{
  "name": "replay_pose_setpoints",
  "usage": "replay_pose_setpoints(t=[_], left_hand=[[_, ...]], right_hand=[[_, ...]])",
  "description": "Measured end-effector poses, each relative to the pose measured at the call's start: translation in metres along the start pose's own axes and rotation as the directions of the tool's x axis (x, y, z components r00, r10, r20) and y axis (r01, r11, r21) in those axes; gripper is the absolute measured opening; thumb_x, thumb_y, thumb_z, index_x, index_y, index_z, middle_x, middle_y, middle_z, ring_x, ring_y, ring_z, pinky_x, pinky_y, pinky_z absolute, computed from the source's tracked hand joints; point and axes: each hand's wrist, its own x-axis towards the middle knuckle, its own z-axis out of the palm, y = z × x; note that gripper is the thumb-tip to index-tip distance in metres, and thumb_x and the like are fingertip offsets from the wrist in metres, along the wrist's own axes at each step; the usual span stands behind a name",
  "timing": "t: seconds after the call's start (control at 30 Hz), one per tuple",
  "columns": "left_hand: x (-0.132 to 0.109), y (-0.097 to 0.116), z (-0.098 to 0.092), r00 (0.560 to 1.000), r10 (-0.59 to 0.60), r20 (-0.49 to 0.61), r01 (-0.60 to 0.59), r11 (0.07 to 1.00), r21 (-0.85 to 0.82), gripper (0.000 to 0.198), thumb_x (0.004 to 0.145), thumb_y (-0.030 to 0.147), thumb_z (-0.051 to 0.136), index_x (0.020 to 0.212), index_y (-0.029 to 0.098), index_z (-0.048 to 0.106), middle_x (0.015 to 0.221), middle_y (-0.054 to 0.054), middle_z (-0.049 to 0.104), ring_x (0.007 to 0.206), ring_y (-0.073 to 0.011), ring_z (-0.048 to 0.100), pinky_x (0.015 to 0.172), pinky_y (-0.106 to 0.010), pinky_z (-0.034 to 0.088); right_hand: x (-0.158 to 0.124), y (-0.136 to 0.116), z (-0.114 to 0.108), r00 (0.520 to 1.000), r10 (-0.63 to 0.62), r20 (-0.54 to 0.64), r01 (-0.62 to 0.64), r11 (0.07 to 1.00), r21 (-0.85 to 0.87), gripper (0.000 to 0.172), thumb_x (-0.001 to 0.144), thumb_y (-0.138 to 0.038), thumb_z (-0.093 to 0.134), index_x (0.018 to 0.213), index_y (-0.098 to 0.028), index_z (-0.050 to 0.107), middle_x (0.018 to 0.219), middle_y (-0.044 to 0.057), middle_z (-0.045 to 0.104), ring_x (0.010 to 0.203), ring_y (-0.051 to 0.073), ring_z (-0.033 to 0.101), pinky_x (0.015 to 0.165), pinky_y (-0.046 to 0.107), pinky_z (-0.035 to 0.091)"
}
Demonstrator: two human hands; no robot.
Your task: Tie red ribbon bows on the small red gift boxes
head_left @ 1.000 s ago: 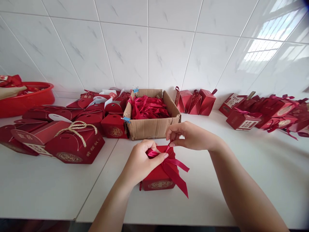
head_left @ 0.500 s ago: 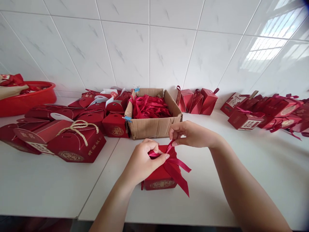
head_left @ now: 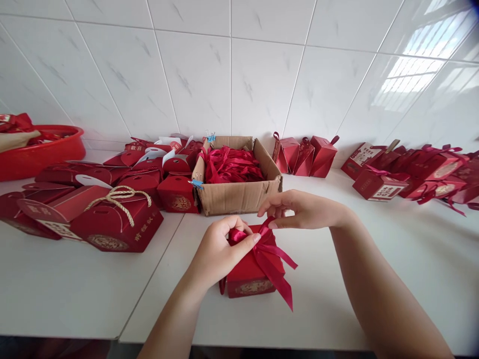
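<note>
A small red gift box with a gold emblem stands on the white table in front of me. Across its top runs a crimson ribbon with a bow, its two tails hanging over the right side. My left hand pinches the bow's left loop between thumb and fingers, hiding part of the lid. At the right loop is my right hand, thumb and fingertips around the ribbon in a loose hold.
Behind the gift box sits a cardboard box full of loose ribbons. Several red boxes crowd the left, near a red basin. More boxes stand along the tiled wall, and ribboned ones lie at the right.
My right hand has shifted slightly right, and its fingers have loosened around the ribbon. The right loop stands a little fuller. My left hand keeps its pinch.
</note>
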Motion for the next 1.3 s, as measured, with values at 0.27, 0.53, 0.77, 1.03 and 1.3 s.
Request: replay_pose_setpoints(t=[0.27, 0.53, 0.77, 1.03, 1.3], left_hand=[[-0.001, 0.002, 0.004, 1.000, 0.003, -0.027, -0.003, 1.000, -0.016, 0.030, 0.080, 0.037, 0.060, 0.061, 0.020, 0.043, 0.077, -0.002, 0.065, 0.080, -0.0195, 0.062, 0.069, -0.029, 0.044], [0.001, -0.003, 0.010, 0.997, 0.024, -0.076, -0.025, 1.000, -0.007, 0.049, 0.076, 0.034, 0.064, 0.058, 0.021, 0.019, 0.062, 0.001, 0.056, 0.082, -0.0206, 0.061, 0.064, -0.027, 0.041], [0.001, -0.003, 0.009, 0.995, 0.041, -0.095, -0.038, 0.999, 0.038, 0.049, 0.074, 0.033, 0.065, 0.057, 0.021, 0.021, 0.062, 0.002, 0.038, 0.083, -0.0206, 0.056, 0.063, -0.027, 0.037], [0.000, -0.003, 0.008, 0.997, 0.045, -0.067, -0.040, 0.997, 0.066, 0.048, 0.074, 0.031, 0.064, 0.057, 0.021, 0.020, 0.066, 0.002, 0.036, 0.075, -0.0179, 0.051, 0.061, -0.027, 0.033], [0.002, -0.003, 0.000, 0.999, 0.010, 0.043, -0.009, 1.000, -0.023, 0.037, 0.082, 0.040, 0.059, 0.060, 0.019, 0.037, 0.065, 0.003, 0.046, 0.070, -0.0147, 0.047, 0.064, -0.027, 0.035]], right_hand=[[0.005, 0.007, 0.000, 0.979, 0.125, 0.161, -0.122, 0.992, -0.030, 0.037, 0.083, -0.051, 0.056, 0.070, -0.017, 0.058, 0.067, 0.001, 0.059, 0.063, 0.013, 0.056, 0.057, 0.024, 0.044], [0.007, 0.011, 0.000, 0.988, 0.073, 0.138, -0.070, 0.997, -0.027, 0.034, 0.082, -0.047, 0.057, 0.069, -0.016, 0.059, 0.065, 0.001, 0.058, 0.061, 0.012, 0.052, 0.052, 0.023, 0.040], [0.009, 0.017, -0.002, 0.989, 0.052, 0.135, -0.047, 0.998, -0.041, 0.033, 0.086, -0.043, 0.053, 0.069, -0.016, 0.058, 0.066, -0.001, 0.057, 0.060, 0.010, 0.048, 0.054, 0.023, 0.038], [0.010, 0.025, -0.005, 0.989, 0.031, 0.144, -0.029, 0.999, -0.014, 0.034, 0.086, -0.045, 0.054, 0.069, -0.016, 0.058, 0.065, -0.001, 0.055, 0.060, 0.010, 0.047, 0.056, 0.024, 0.038], [0.005, 0.018, -0.006, 0.990, 0.060, 0.126, -0.053, 0.997, -0.061, 0.032, 0.085, -0.046, 0.056, 0.075, -0.017, 0.062, 0.071, 0.001, 0.062, 0.064, 0.012, 0.052, 0.057, 0.024, 0.040]])
